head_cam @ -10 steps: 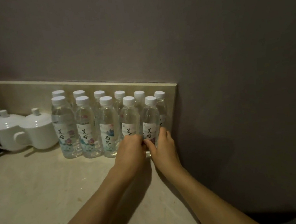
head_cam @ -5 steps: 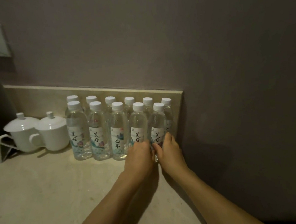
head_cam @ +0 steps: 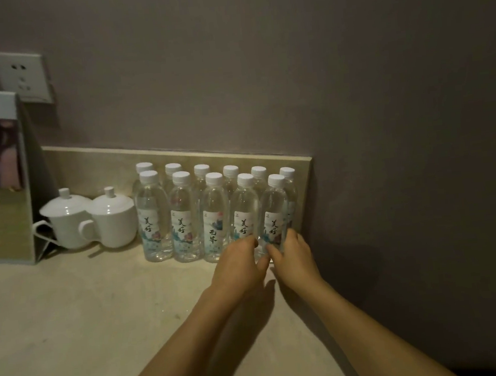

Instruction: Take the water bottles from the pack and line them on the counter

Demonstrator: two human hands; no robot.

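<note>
Fingers (head_cam: 293,234) on bottle; eleven bottles (head_cam: 216,218), two cups (head_cam: 113,219).

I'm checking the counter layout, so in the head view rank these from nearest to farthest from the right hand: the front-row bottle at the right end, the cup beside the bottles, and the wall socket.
From the right hand:
1. Right-end front bottle, touching its fingers.
2. Lidded cup, left of the bottles.
3. Wall socket, upper left on the wall.

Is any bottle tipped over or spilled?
No. All the water bottles stand upright with white caps on, in two tidy rows on the counter. One front label faces differently. Nothing is spilled.
</note>
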